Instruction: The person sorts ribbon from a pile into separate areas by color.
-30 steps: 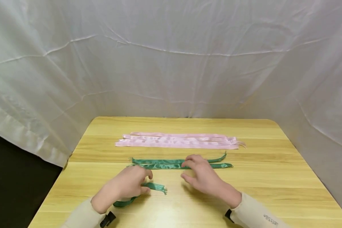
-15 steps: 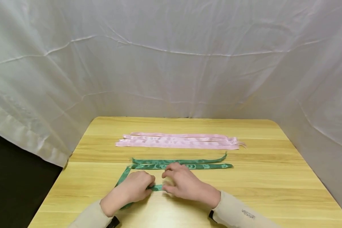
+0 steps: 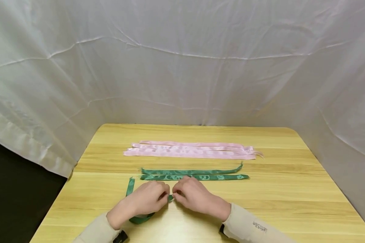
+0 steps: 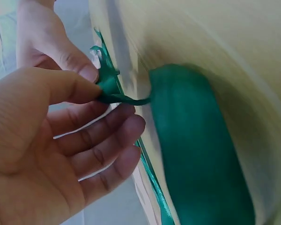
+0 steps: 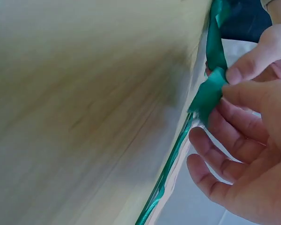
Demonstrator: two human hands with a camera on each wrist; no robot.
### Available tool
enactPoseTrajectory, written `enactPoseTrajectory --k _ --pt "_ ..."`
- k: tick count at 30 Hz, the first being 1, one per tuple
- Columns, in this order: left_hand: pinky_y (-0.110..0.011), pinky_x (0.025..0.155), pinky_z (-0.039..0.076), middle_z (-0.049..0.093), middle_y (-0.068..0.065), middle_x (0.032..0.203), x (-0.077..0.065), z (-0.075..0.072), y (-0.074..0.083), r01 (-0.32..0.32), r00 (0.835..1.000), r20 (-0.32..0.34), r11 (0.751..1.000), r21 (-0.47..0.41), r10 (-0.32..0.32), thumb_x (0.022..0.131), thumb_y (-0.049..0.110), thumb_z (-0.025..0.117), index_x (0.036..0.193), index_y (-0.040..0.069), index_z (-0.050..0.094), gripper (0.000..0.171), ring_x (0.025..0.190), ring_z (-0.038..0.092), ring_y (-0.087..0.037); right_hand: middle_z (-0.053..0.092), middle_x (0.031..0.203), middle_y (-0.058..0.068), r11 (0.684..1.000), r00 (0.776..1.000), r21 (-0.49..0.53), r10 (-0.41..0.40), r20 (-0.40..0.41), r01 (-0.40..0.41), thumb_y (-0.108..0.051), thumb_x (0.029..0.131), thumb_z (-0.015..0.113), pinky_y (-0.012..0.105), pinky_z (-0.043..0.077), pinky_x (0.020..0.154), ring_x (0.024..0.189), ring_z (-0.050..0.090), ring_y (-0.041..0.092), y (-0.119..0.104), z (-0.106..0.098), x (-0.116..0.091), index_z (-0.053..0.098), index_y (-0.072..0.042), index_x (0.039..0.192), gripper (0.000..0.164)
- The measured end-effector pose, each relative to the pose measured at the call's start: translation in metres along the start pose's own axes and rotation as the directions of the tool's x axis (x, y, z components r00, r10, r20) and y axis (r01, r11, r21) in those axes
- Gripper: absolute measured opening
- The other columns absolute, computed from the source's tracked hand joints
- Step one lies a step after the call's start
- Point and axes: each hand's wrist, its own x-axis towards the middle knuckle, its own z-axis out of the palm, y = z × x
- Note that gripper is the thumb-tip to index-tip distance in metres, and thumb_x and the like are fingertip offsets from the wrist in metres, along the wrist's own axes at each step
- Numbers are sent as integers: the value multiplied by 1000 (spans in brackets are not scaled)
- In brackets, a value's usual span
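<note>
Both hands meet over the near middle of the table, each pinching one end of a green ribbon (image 4: 192,145). My left hand (image 3: 150,197) grips it between thumb and forefinger, the other fingers loosely bent below. From there the ribbon loops down under the left wrist, and its other end shows left of that hand. My right hand (image 3: 193,195) pinches the same frayed end (image 5: 209,96) between thumb and forefinger, fingertips close to those of the left. Just beyond the hands lie two more green ribbons (image 3: 225,177), stretched side by side.
Several pink ribbons (image 3: 188,153) lie in parallel rows farther back on the wooden table (image 3: 292,189). A white cloth (image 3: 182,67) hangs behind and at both sides. A dark area (image 3: 18,192) is beyond the table's left edge.
My right hand has moved left to the ribbon's end beside the left hand and now pinches it. The left hand has shifted slightly right, and the ribbon's loose end has swung.
</note>
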Motion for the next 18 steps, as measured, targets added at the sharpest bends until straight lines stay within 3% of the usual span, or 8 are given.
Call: enactPoseTrajectory --k 4,10,15,18 --pt "-18 55 28 37 12 63 0 1 -2 13 1000 -16 999 -43 -14 104 10 57 77 22 52 30 55 30 0 67 81 -11 995 999 96 30 -23 -28 -13 100 68 24 46 76 77 53 6 5 -2 -1 72 -19 87 15" --pt "-18 54 26 35 13 62 2 3 -2 -2 999 -43 1000 -17 1 99 7 59 87 19 56 17 53 28 1 62 80 -11 964 994 252 103 -47 -88 -9 95 61 21 48 73 68 49 0 12 -8 -6 62 -21 85 16" --pt "-19 54 36 51 13 68 3 1 0 10 999 -52 1000 -17 -11 101 19 66 96 18 61 8 55 40 3 65 81 -8 942 990 322 127 -65 -100 -8 96 59 19 46 64 64 49 -1 15 -14 -9 63 -17 92 10" --pt "-20 57 42 60 11 74 5 1 3 11 998 -58 999 -46 -14 103 28 68 103 16 67 12 59 46 4 67 82 -8 928 988 357 137 -68 -104 -9 99 57 19 48 64 68 55 -1 15 -18 -11 64 -14 97 9"
